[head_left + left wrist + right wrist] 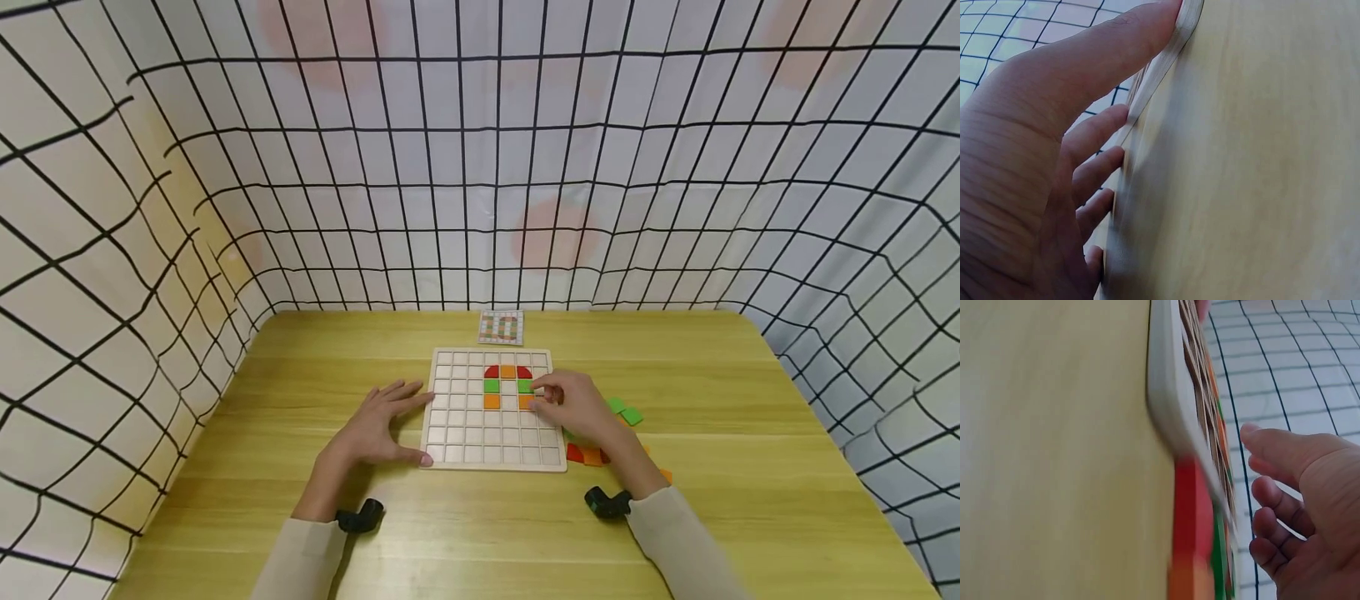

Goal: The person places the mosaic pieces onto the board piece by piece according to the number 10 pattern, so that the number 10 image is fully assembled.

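A pale grid board [465,433] lies on the table, bearing red, orange and green tiles in an arch pattern. My left hand [378,425] is spread along the board's left side, its thumb and fingertips touching the rim, as the left wrist view also shows. Over the board's right edge is my right hand [581,404], fingers loosely bent. Its thumb tip lies close to an orange tile [524,402], its index finger by a green tile [524,386]. In the right wrist view no tile shows between thumb and fingers [1266,519].
Behind the board lies a small pattern card [501,327]. Loose green tiles [632,416], a red tile [575,452] and orange tiles [592,457] lie right of the board, partly hidden under the right forearm. A black-gridded white curtain [480,208] surrounds the table [300,358].
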`<act>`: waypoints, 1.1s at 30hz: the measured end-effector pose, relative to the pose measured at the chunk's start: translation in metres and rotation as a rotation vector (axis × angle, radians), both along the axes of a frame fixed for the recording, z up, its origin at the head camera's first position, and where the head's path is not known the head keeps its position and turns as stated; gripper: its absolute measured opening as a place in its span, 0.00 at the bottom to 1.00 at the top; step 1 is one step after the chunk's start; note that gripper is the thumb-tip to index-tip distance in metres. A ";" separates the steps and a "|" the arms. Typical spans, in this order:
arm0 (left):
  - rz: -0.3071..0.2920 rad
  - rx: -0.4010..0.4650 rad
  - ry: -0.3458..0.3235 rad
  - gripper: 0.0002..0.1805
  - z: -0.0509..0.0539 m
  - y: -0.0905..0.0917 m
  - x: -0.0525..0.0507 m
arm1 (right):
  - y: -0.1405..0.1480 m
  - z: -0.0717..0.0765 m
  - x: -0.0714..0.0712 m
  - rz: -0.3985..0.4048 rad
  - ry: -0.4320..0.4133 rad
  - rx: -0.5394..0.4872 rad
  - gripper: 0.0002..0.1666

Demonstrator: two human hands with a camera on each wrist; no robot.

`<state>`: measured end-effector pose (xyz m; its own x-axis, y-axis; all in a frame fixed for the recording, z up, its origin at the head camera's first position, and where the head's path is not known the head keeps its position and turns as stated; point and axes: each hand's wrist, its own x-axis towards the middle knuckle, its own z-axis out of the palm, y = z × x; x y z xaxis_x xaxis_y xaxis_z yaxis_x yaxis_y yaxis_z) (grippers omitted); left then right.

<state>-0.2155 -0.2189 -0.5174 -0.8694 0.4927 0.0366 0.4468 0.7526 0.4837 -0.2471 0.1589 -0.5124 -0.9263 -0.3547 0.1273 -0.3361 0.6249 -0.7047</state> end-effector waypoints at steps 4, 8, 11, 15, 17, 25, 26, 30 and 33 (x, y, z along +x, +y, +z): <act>0.002 0.002 0.000 0.56 0.001 -0.001 0.001 | 0.020 0.001 0.002 -0.029 0.027 0.010 0.15; 0.001 0.004 0.002 0.56 0.000 -0.001 0.001 | 0.041 0.004 0.007 -0.064 0.004 0.029 0.15; 0.000 0.006 0.004 0.56 0.000 0.000 0.000 | 0.058 0.004 0.011 -0.099 -0.002 0.050 0.17; 0.001 0.001 -0.003 0.56 0.001 -0.001 0.000 | 0.076 0.003 0.017 -0.126 -0.011 0.082 0.20; 0.002 0.000 -0.011 0.56 0.002 -0.001 0.001 | 0.085 0.003 0.020 -0.134 -0.018 0.104 0.21; -0.001 0.010 -0.008 0.56 0.001 0.000 0.001 | 0.121 0.000 0.027 -0.171 0.022 0.173 0.23; -0.003 0.008 -0.005 0.56 0.001 0.000 0.000 | 0.126 -0.001 0.028 -0.173 0.021 0.175 0.23; -0.003 0.008 -0.008 0.57 0.000 0.000 0.000 | 0.140 -0.003 0.032 -0.184 -0.007 0.176 0.23; 0.002 0.012 -0.005 0.57 0.001 0.000 0.000 | 0.147 -0.004 0.033 -0.185 -0.019 0.168 0.23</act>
